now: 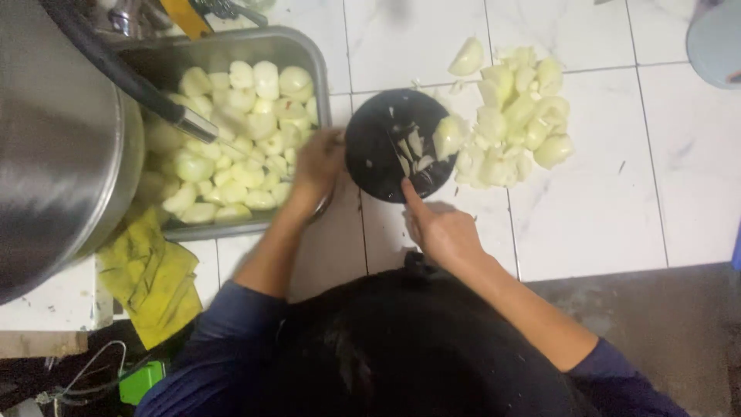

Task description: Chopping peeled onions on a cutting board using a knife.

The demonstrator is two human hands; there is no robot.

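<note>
Two hands flank black bowl; onions beyond.

Commercial kitchen, my prep spot: white tiled counter, steel tray full of peeled onions at left edge, big steel pot, yellow rag.

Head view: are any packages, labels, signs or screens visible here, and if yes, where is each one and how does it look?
None can be seen: no package, label, sign or screen.
The left hand rests at the metal tray of pale peeled pieces.
The right hand touches the round black board.
</note>
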